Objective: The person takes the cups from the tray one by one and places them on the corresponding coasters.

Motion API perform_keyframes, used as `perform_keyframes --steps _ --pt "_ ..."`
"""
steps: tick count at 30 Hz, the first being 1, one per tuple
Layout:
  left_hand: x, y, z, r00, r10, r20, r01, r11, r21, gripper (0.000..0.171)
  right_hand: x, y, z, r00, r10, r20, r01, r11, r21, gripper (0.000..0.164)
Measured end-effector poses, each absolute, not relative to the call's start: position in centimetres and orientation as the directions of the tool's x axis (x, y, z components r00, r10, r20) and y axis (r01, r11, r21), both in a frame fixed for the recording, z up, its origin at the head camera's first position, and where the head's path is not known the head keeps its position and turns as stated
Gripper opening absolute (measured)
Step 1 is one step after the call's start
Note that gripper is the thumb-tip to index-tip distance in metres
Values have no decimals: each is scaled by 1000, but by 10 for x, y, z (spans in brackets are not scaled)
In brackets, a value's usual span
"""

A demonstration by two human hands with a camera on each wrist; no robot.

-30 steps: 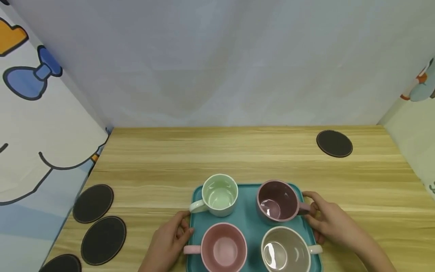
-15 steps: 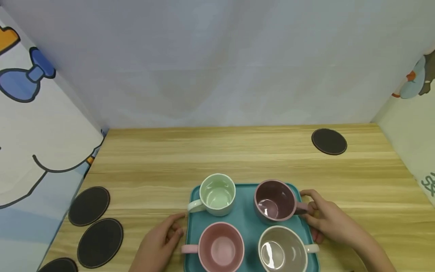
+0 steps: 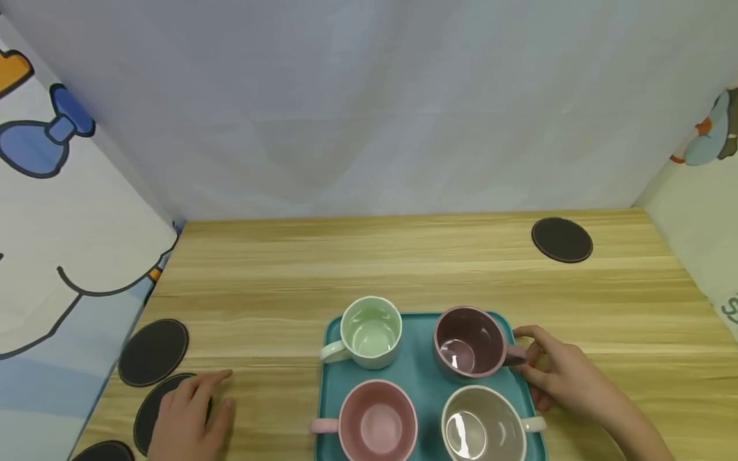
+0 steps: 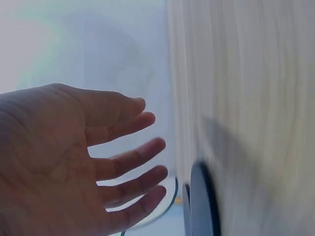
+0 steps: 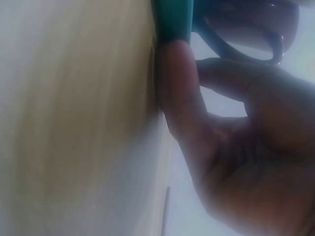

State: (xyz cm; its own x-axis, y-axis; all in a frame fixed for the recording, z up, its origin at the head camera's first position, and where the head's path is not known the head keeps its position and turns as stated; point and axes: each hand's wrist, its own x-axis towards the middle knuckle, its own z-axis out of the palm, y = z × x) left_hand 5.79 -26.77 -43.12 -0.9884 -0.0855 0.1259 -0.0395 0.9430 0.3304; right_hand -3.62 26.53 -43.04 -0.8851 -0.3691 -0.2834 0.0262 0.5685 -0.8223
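My left hand point(image 3: 187, 422) hovers low over a round black coaster point(image 3: 148, 410) at the left, partly covering it. Its fingers are spread and relaxed in the left wrist view, with nothing in the palm. At the right edge of a teal tray point(image 3: 426, 410), my right hand point(image 3: 567, 381) grips the rim between thumb and fingers, close beside the purple mug's handle. On the tray stand a green mug point(image 3: 371, 333), a purple mug point(image 3: 469, 342), a pink mug point(image 3: 378, 421) and a cream mug point(image 3: 484, 424). The tray's near edge falls outside the head view.
Another black coaster point(image 3: 154, 352) lies just behind the one under my left hand, and a third coaster point(image 3: 106, 451) is cut off at the bottom left. One more coaster point(image 3: 562, 239) rests at the back right. A pale cloth wall point(image 3: 403, 128) borders the wooden table point(image 3: 357, 256).
My left hand has left the tray's left edge and moved left to the coasters, its fingers opening out. The right hand stays at the tray, and the mugs keep their places.
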Motion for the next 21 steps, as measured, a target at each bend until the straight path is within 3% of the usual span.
perform_keyframes --steps 8,14,16,21 --pt "64 -297 -438 -971 -216 -108 -236 942 237 50 -31 262 -430 -917 -296 -268 58 566 -822 63" --pt "60 -307 -443 -912 -259 -317 -337 915 222 53 -30 259 -429 -912 -274 -304 101 569 -816 59" --pt "60 -308 -445 -919 -250 -306 -326 917 230 53 -30 259 -428 -911 -261 -319 125 563 -817 58" --pt "63 -308 -448 -965 -236 -119 -256 943 210 54 -28 259 -430 -921 -234 -312 133 564 -815 59"
